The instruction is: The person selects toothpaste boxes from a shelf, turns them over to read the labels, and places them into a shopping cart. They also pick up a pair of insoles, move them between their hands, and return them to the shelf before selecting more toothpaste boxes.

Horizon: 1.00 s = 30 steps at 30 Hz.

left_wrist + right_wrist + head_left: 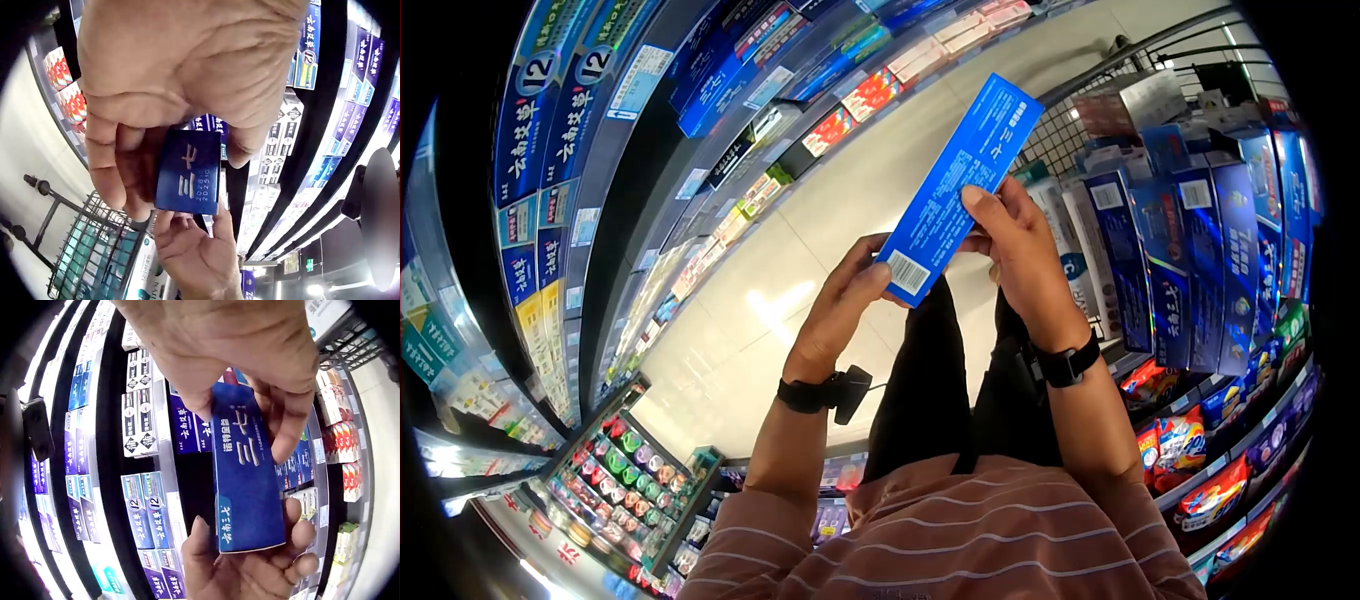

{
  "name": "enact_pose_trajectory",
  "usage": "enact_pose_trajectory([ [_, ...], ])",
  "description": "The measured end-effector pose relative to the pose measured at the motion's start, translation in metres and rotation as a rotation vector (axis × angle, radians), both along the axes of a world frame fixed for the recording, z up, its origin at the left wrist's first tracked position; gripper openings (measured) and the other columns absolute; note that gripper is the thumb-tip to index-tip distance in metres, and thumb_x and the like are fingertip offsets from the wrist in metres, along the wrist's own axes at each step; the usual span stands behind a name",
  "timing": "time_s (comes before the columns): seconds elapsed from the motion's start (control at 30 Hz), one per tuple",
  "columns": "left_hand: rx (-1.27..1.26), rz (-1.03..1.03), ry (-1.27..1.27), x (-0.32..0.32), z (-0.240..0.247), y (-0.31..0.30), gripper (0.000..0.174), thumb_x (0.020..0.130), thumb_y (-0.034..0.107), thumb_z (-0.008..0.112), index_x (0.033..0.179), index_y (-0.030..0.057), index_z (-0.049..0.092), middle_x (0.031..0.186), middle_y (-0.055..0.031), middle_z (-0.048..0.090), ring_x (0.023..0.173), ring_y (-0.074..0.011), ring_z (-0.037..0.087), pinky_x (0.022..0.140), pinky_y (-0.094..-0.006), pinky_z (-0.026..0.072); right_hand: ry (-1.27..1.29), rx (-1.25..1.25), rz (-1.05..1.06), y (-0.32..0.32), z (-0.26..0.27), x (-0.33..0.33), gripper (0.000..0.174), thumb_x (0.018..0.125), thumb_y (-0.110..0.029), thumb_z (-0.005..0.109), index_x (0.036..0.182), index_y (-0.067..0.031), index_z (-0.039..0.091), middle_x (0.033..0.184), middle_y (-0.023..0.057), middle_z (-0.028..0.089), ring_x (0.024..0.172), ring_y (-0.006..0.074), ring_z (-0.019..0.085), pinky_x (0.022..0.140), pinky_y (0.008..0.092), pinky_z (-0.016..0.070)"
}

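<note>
A long blue toothpaste box (960, 190) is held slantwise before the body, its printed side with the barcode turned up. My left hand (840, 300) pinches the lower end, thumb beside the barcode and fingers underneath. Farther up, my right hand (1022, 250) grips the box by its edge, thumb on the printed face. In the left wrist view, the small end of the toothpaste box (189, 172) shows silver characters and stamped digits. The right wrist view shows another blue side of the toothpaste box (247, 469), with both hands around it.
Shelves of boxed toothpaste (550, 150) curve along the left. To the right stands a wire shopping cart (1055, 140), next to large blue boxes (1170, 250). Colourful bagged goods (1180, 440) fill shelves at lower right. Pale floor tiles (800, 220) lie below the hands.
</note>
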<state>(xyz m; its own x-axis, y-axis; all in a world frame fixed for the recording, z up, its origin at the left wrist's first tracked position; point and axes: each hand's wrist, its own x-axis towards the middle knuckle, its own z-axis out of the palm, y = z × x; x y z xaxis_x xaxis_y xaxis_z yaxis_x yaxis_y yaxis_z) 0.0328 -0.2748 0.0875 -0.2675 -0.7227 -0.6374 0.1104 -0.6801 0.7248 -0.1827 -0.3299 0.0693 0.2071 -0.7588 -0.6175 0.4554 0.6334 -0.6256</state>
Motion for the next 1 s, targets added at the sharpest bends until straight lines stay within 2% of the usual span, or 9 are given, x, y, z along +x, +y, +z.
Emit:
enact_pose_trajectory([
  [0.1,-0.012,0.059,-0.079,0.007,-0.021,-0.003,0.049,0.101,0.029,0.055,0.141,0.002,0.047,0.116,-0.0126,0.066,0.103,-0.019,0.065,0.089,-0.0322,0.0512,0.023,0.038,0.014,0.0,-0.007,0.005,0.031,0.095,-0.024,0.067,0.113,-0.0022,0.055,0.098,0.0065,0.067,0.084,0.013,0.068,0.078,0.027,0.0571],
  [0.23,-0.136,0.045,-0.286,0.02,-0.034,-0.035,0.054,0.104,0.02,0.048,0.154,0.0083,0.032,0.112,-0.0135,0.069,0.097,-0.0198,0.067,0.083,-0.0306,0.053,0.069,0.062,0.024,-0.001,-0.009,0.011,0.028,0.095,-0.023,0.067,0.112,-0.0028,0.056,0.096,0.0047,0.067,0.084,0.011,0.066,0.076,0.0258,0.0567],
  [0.3,-0.239,0.006,-0.541,0.036,-0.053,-0.053,0.06,0.104,0.031,0.048,0.157,0.0094,0.028,0.106,-0.0139,0.07,0.093,-0.0206,0.068,0.081,-0.0321,0.0531,0.075,0.063,0.029,0.001,-0.015,0.012,0.029,0.095,-0.023,0.068,0.112,-0.003,0.056,0.096,0.0045,0.067,0.085,0.0107,0.066,0.076,0.0257,0.0564],
  [0.37,-0.477,-0.127,-0.793,0.054,-0.074,-0.072,0.064,0.103,0.023,0.052,0.158,0.0113,0.022,0.102,-0.0134,0.071,0.087,-0.0205,0.07,0.076,-0.0315,0.0541,0.071,0.077,0.04,0.006,-0.023,0.014,0.028,0.095,-0.021,0.068,0.113,-0.0031,0.056,0.096,0.0038,0.067,0.085,0.01,0.066,0.076,0.0255,0.0562],
  [0.4,-0.565,-0.234,-0.999,0.06,-0.084,-0.083,0.067,0.101,0.016,0.053,0.159,0.0112,0.019,0.091,-0.0143,0.071,0.078,-0.0227,0.069,0.071,-0.0333,0.0536,0.069,0.084,0.045,0.008,-0.027,0.015,0.028,0.095,-0.021,0.068,0.113,-0.0031,0.055,0.096,0.0034,0.066,0.085,0.0097,0.065,0.076,0.0254,0.0561],
  [0.5,-0.601,-0.371,-1.301,0.067,-0.101,-0.114,0.066,0.095,0.015,0.057,0.154,0.0081,0.028,0.079,-0.02,0.068,0.071,-0.0372,0.067,0.066,-0.0436,0.055,0.016,0.058,0.024,0.017,-0.039,0.018,0.027,0.095,-0.018,0.067,0.114,-0.003,0.055,0.097,0.0024,0.066,0.086,0.0086,0.064,0.076,0.0247,0.0551],
  [0.63,-0.535,-0.469,-1.48,0.066,-0.11,-0.141,0.07,0.094,0.02,0.056,0.154,0.0067,0.022,0.079,-0.0213,0.069,0.068,-0.04,0.067,0.061,-0.0494,0.0533,-0.013,0.019,0.029,0.023,-0.046,0.021,0.029,0.096,-0.015,0.068,0.116,-0.0032,0.052,0.098,0.0019,0.066,0.085,0.0063,0.061,0.074,0.0222,0.0492],
  [0.97,-0.606,-0.6,-1.696,0.065,-0.117,-0.16,0.071,0.096,0.023,0.055,0.153,-0.0007,0.021,0.065,-0.0129,0.068,0.06,-0.0293,0.068,0.056,-0.0393,0.054,-0.08,0.005,0.027,0.019,-0.05,0.019,0.03,0.095,-0.014,0.068,0.117,-0.0036,0.051,0.099,0.001,0.065,0.084,0.0057,0.058,0.073,0.022,0.0465],
  [1.0,-0.589,-0.612,-1.711,0.063,-0.116,-0.161,0.067,0.096,0.022,0.055,0.151,-0.0017,0.026,0.07,-0.0139,0.07,0.061,-0.0284,0.068,0.055,-0.0387,0.0543,-0.081,0.001,0.029,0.019,-0.051,0.019,0.029,0.096,-0.013,0.068,0.117,-0.0037,0.051,0.099,0.0009,0.065,0.084,0.0056,0.058,0.074,0.022,0.0466],
])
